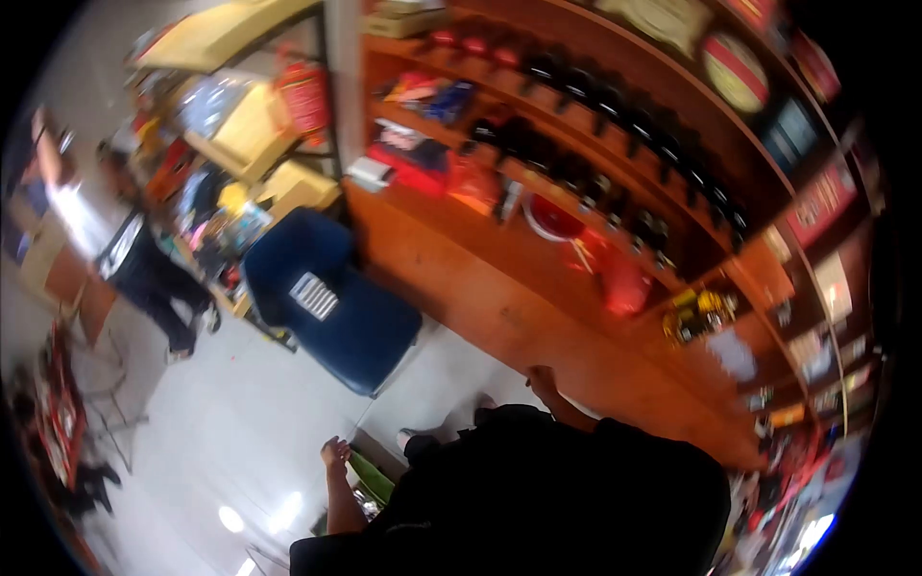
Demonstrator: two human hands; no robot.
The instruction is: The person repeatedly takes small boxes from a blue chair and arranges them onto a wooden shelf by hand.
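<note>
My left hand (334,451) is held low over the pale floor, its fingers loosely bent and apart, with nothing visible in them. Close beside it is a green object (371,478), partly hidden by my dark clothing; whether they touch is unclear. My right hand (542,378) is in front of the lower face of the wooden shelf unit (461,259). Its fingers look loosely curled and slightly apart, and I see nothing in them. Blur softens both hands.
A blue chair (355,326) with a striped white item (314,296) on it stands ahead. Dark bottles (605,101) line the shelves. Cardboard boxes (252,130) and a red fire extinguisher (303,96) are at the upper left. Another person (106,230) stands farther left, near a folding table (62,403).
</note>
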